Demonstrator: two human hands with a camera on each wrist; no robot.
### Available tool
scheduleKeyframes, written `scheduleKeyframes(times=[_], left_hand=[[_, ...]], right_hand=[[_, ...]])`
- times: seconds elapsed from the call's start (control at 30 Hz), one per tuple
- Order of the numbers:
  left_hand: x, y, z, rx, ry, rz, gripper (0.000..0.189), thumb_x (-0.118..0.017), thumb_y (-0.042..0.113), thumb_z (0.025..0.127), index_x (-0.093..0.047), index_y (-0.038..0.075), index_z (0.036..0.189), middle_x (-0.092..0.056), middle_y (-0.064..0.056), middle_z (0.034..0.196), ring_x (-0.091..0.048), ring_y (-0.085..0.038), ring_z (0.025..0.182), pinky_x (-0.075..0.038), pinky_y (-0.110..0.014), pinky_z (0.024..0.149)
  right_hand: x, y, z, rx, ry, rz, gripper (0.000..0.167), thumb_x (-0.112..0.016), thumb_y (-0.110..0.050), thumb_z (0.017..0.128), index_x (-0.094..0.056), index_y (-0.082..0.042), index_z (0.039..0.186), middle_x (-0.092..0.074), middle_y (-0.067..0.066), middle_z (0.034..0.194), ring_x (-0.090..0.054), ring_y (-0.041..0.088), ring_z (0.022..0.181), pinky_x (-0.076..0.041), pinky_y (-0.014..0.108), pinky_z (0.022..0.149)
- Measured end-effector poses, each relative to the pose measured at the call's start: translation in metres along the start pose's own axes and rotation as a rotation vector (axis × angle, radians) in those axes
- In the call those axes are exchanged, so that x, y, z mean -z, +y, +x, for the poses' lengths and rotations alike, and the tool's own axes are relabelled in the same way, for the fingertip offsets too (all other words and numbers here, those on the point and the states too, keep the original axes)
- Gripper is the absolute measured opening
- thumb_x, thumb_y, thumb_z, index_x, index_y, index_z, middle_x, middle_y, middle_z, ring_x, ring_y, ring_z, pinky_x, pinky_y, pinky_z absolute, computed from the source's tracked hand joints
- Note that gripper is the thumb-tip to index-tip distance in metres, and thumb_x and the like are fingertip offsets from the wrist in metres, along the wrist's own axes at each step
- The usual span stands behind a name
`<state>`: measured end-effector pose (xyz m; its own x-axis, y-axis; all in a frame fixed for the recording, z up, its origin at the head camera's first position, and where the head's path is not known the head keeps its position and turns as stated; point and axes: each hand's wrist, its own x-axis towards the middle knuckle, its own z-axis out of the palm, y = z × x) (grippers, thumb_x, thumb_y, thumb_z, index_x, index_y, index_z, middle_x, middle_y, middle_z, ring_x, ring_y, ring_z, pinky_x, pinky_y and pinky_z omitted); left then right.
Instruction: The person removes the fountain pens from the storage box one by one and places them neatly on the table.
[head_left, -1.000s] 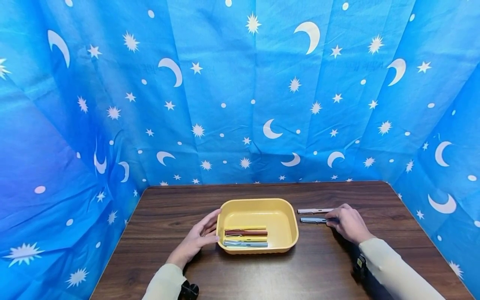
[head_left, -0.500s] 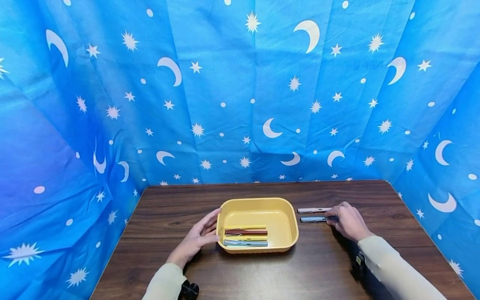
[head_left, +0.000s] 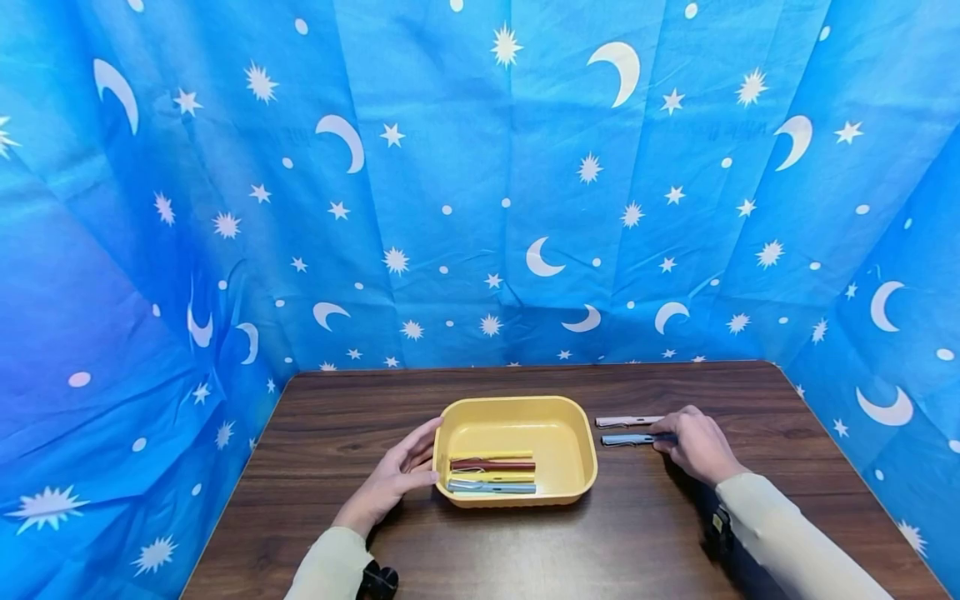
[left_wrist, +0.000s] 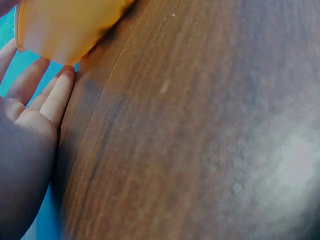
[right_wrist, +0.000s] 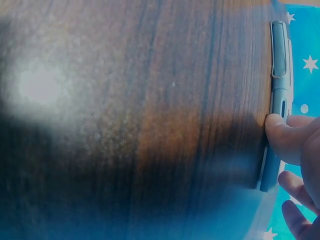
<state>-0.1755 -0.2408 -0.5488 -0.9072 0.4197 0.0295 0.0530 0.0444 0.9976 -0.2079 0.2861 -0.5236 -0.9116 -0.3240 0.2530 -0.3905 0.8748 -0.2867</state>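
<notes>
A yellow tray point(head_left: 567, 454) stands mid-table, with several capped pens lying side by side at its near left: two yellow, a brown pen point(head_left: 498, 467) and a light blue pen point(head_left: 498, 489). My left hand point(head_left: 390, 482) rests its extended fingertips against the tray's left side. To the right of the tray, my right hand point(head_left: 697, 446) pinches a blue-grey pen point(head_left: 626, 439) between thumb and fingers; the right wrist view shows the thumb on its barrel point(right_wrist: 271, 170). That pen lies at table level. Just behind it is a silvery-white pen point(head_left: 626, 422), its right end hidden by the hand.
The dark wood-grain table point(head_left: 517, 550) reaches back to a blue curtain point(head_left: 450, 233) with white moons and stars, which also hangs at both sides. Dark wrist cameras sit under both pale sleeves point(head_left: 787, 533).
Over the last second, the right hand has shifted very slightly at the blue-grey pen. The left hand, tray and other pens have stayed in place.
</notes>
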Motion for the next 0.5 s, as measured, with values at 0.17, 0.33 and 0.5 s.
scheduleKeyframes(times=[0.17,0.33,0.5], left_hand=[[0.0006,0.0003,0.0008,-0.013,-0.006,0.010,0.081,-0.072,0.003,0.097,-0.032,0.019,0.166,-0.031,-0.014,0.171,-0.029,-0.037,0.156,-0.039,-0.021,0.117],[0.0007,0.0000,0.0009,-0.017,-0.009,0.022,0.081,-0.071,0.003,0.097,-0.031,0.016,0.167,-0.031,-0.018,0.170,-0.030,-0.040,0.155,-0.041,-0.021,0.115],[-0.0002,-0.0003,0.0007,0.010,0.006,0.006,0.082,-0.072,0.003,0.096,-0.032,0.019,0.166,-0.031,-0.015,0.170,-0.031,-0.039,0.155,-0.044,-0.019,0.112]], right_hand=[[0.0008,-0.0008,0.0002,-0.008,-0.009,-0.003,0.015,-0.084,-0.008,0.087,-0.084,-0.011,0.102,-0.079,0.004,0.097,-0.065,0.029,0.093,-0.060,0.055,0.082],[0.0014,-0.0017,0.0000,-0.012,-0.017,-0.005,0.016,-0.084,-0.008,0.088,-0.083,-0.011,0.103,-0.079,0.005,0.099,-0.066,0.030,0.095,-0.060,0.057,0.084],[0.0012,-0.0019,-0.0005,-0.009,-0.015,-0.005,0.017,-0.085,-0.008,0.087,-0.083,-0.011,0.103,-0.079,0.005,0.099,-0.066,0.030,0.094,-0.059,0.057,0.084]])
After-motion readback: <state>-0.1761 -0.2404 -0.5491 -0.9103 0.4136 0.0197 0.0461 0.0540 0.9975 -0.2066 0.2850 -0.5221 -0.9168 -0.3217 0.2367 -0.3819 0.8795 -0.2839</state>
